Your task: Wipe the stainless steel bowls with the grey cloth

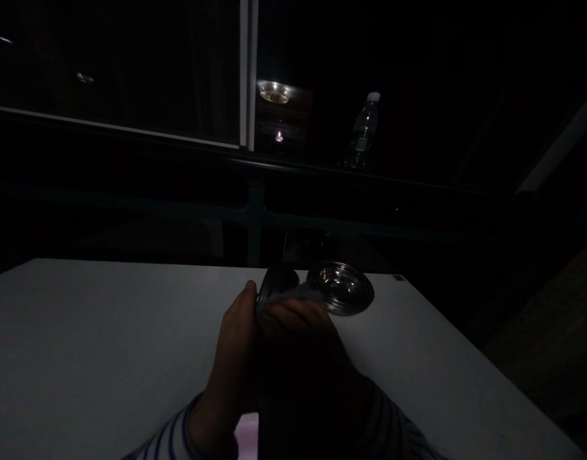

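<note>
Over the white table, my left hand [236,342] is closed against a dark rounded object [278,279], its thumb pointing up beside it. My right hand [303,326] is closed with fingers curled, touching my left hand, and its lower part is lost in deep shadow. A grey strip [297,293] runs above the right fingers, between the dark object and a shiny round metal dish-like piece [340,287]. Whether these parts are joined I cannot tell. The palms and most of what they hold are hidden.
The white table [106,338] spans the foreground, with a small dark label [398,278] near its far right corner. Beyond it, a clear bottle with a white cap [365,131] stands on a dark ledge by a window frame [248,76]. The surroundings are very dark.
</note>
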The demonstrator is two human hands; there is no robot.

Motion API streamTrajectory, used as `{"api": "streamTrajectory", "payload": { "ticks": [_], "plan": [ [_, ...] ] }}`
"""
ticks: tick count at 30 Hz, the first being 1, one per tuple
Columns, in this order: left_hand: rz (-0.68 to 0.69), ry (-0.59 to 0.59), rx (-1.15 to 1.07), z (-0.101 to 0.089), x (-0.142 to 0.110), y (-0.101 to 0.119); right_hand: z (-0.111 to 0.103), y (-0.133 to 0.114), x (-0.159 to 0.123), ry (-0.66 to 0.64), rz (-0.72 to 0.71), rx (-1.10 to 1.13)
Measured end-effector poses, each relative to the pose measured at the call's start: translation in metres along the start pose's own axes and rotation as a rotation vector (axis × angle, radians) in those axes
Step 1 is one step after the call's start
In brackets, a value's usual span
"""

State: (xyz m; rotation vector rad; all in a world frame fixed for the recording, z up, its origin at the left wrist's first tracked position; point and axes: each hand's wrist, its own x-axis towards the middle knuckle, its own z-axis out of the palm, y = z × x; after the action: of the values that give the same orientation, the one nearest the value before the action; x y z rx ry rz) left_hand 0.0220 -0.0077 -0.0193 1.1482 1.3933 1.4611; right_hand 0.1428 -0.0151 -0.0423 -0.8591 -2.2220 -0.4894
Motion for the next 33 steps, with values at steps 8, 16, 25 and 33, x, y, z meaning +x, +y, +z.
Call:
{"api": "streamTrajectory", "payload": {
  "ticks": [8,16,25,33],
  "plan": [
    [0.050,-0.058,0.106,0.003,-0.002,-0.014,-0.009,0.017,-0.003,0.086,0.197,-0.050],
    [-0.098,-0.059,-0.041,0.001,-0.001,-0.003,-0.003,0.000,0.001,-0.018,-0.020,0.020],
    [0.086,-0.067,0.065,0.002,-0.005,-0.001,-0.010,0.017,-0.003,0.060,0.171,-0.033],
    [0.042,-0.018,0.098,-0.001,-0.001,-0.004,-0.003,0.005,0.000,0.035,0.005,-0.031]
  ]
}}
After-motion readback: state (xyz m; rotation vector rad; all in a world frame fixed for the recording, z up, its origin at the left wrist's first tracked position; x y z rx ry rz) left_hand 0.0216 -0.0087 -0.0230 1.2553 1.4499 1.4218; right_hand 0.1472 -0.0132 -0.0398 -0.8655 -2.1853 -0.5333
